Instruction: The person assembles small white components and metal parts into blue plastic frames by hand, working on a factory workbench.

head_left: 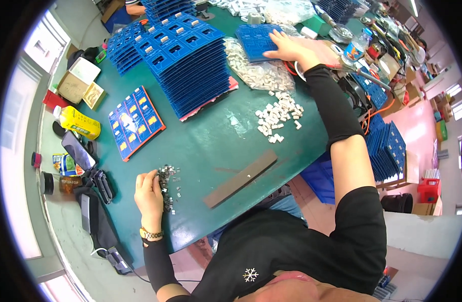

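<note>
My right hand (287, 49) reaches to the far side of the table. Its fingers are spread over the right edge of a blue circuit board stack (256, 43), touching or just above it. My left hand (149, 194) rests at a pile of small metal connectors (166, 176) near the front left. The left fingers are curled together at the pile's edge, and whatever they pinch is too small to make out. Left of centre lies a blue board in an orange-red frame (135, 122), with yellow patches on it.
Tall stacks of blue circuit boards (190, 75) stand at the far left. White connectors lie loose (280, 116) and in a clear bag (251, 68). A brown bar (241, 178) lies near the front edge. A yellow bottle (79, 122) and a phone (79, 151) line the left edge.
</note>
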`<state>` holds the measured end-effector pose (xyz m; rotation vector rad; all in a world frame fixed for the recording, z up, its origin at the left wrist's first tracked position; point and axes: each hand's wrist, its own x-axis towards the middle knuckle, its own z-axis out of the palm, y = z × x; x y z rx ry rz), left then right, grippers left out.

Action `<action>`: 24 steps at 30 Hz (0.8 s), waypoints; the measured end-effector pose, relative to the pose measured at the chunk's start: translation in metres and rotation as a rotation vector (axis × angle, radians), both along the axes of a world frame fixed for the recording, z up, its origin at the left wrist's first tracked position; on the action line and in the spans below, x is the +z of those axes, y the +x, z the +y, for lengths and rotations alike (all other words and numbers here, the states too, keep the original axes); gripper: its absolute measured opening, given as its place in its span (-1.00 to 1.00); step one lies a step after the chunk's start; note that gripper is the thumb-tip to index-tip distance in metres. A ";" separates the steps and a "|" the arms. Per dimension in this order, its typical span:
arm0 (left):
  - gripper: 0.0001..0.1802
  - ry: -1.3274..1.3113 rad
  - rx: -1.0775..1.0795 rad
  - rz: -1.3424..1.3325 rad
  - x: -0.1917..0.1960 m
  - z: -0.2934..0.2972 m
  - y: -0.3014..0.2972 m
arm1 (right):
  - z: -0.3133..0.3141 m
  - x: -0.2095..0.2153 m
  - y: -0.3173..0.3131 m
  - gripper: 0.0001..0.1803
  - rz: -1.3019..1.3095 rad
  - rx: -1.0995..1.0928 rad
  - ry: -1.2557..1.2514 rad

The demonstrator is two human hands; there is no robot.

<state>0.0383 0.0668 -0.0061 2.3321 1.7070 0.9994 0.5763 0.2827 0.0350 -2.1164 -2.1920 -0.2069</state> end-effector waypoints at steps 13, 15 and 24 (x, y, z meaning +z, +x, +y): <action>-0.87 -0.204 0.197 -0.207 -0.001 0.000 -0.016 | -0.137 0.069 -0.019 -0.61 -0.107 0.465 0.775; -0.87 -0.167 0.184 -0.186 -0.006 -0.004 -0.022 | -0.183 0.079 -0.047 -0.68 -0.009 0.497 0.898; -0.87 0.016 0.102 -0.176 -0.001 -0.001 -0.011 | -0.300 0.025 -0.167 -0.78 0.226 0.757 0.489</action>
